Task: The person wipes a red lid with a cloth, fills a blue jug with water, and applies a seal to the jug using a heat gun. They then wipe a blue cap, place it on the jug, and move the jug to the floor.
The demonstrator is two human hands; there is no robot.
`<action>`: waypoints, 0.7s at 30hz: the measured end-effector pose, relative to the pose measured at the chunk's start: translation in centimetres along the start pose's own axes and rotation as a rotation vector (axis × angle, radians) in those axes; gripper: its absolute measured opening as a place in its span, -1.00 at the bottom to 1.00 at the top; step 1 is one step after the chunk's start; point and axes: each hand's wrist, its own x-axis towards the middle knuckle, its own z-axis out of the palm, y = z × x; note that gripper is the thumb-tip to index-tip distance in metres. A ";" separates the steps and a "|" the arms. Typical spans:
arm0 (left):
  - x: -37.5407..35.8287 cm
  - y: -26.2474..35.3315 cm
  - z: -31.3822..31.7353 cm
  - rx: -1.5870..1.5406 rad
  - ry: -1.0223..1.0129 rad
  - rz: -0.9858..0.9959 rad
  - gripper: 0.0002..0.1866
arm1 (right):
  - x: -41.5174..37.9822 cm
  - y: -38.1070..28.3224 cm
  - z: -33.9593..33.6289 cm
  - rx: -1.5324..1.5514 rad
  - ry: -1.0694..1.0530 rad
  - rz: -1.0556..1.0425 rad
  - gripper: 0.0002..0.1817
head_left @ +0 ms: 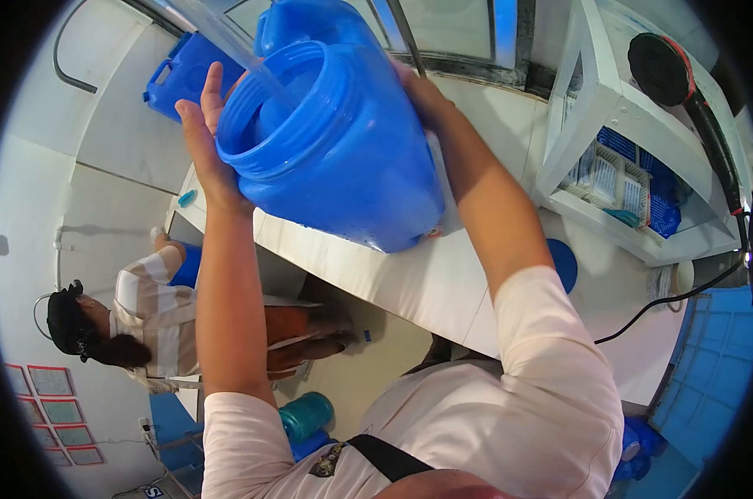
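A large blue water jug (355,166) lies tilted over the white counter, its wide threaded mouth facing me without a cap. My left hand (212,158) supports the neck at its left side, thumb and a finger showing beside the rim. On the far right side, my right hand (422,93) grips the jug, its fingers mostly hidden behind the body. A clear stream of water (227,46) runs from the top of the view into the mouth. Drops cling to the jug's lower side.
Another blue jug (177,76) stands behind on the left. A white cabinet (588,125) with packets inside and a black corded heat-gun-like tool (701,125) on top is at right. A blue disc (562,264) lies on the white counter (409,279). Another person (156,303) works at left.
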 end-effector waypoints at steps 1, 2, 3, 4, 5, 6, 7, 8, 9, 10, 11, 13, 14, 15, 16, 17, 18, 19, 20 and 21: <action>0.0 0.0 -0.1 0.006 -0.001 0.002 0.07 | -2.1 1.7 -0.7 0.039 0.033 0.034 -0.30; -0.1 0.0 -0.1 0.005 -0.003 -0.002 0.07 | -5.5 3.4 -0.8 0.078 0.069 0.068 -0.28; -0.2 0.0 0.0 0.004 -0.009 -0.007 0.06 | -8.6 5.7 -1.1 0.133 0.121 0.099 -0.29; -0.2 0.0 0.1 -0.002 -0.016 -0.007 0.06 | -11.5 7.2 -1.0 0.183 0.173 0.124 -0.31; -0.2 0.0 0.3 -0.010 -0.020 -0.005 0.06 | -15.2 7.0 0.3 0.064 0.231 0.215 -0.28; -0.3 0.0 0.4 0.002 -0.007 0.002 0.06 | -17.2 5.9 1.3 -0.055 0.285 0.302 -0.23; -0.3 0.1 0.4 0.014 0.010 0.007 0.07 | -17.0 4.5 1.6 -0.061 0.285 0.296 -0.23; -0.2 0.1 0.4 0.011 0.011 0.011 0.07 | -16.8 3.0 2.2 -0.148 0.235 0.094 -0.25; -0.1 0.0 0.3 -0.006 0.003 0.002 0.08 | -16.4 1.6 3.0 -0.231 0.183 -0.106 -0.28; -0.2 0.0 0.2 -0.022 -0.005 -0.009 0.09 | -15.9 0.3 3.7 -0.311 0.128 -0.307 -0.30; -0.3 -0.1 0.2 -0.022 -0.004 -0.004 0.09 | -15.1 -0.9 4.5 -0.389 0.071 -0.511 -0.33; -0.3 -0.1 0.3 0.001 0.008 0.009 0.08 | -8.2 -4.2 4.4 -0.105 -0.052 -0.450 -0.39; -0.3 0.0 0.1 0.004 0.011 0.012 0.08 | -4.5 -5.5 4.1 -0.310 -0.055 -0.448 -0.42; -0.2 -0.1 0.0 0.003 0.008 0.016 0.08 | -0.2 -6.7 3.6 -0.514 -0.054 -0.442 -0.45; -0.2 -0.3 -0.1 0.001 0.004 0.013 0.08 | 6.7 -7.9 2.0 -0.606 -0.270 -0.377 -0.45; -0.2 -0.4 -0.1 0.004 0.009 -0.003 0.08 | 11.0 -7.8 0.5 -0.687 -0.486 -0.300 -0.46; -0.3 -0.3 -0.1 0.009 -0.007 -0.003 0.07 | 9.7 -6.1 0.2 -0.676 -0.483 -0.281 -0.46; -0.4 -0.2 0.0 0.013 -0.024 0.003 0.07 | 7.1 -4.6 0.6 -0.381 -0.289 -0.276 -0.43; -0.5 -0.1 0.2 0.018 -0.016 0.005 0.05 | 4.9 -3.6 1.0 -0.092 -0.093 -0.271 -0.40; -0.5 -0.2 0.3 0.019 -0.015 -0.001 0.05 | 3.0 -1.8 0.2 -0.063 -0.068 -0.174 -0.35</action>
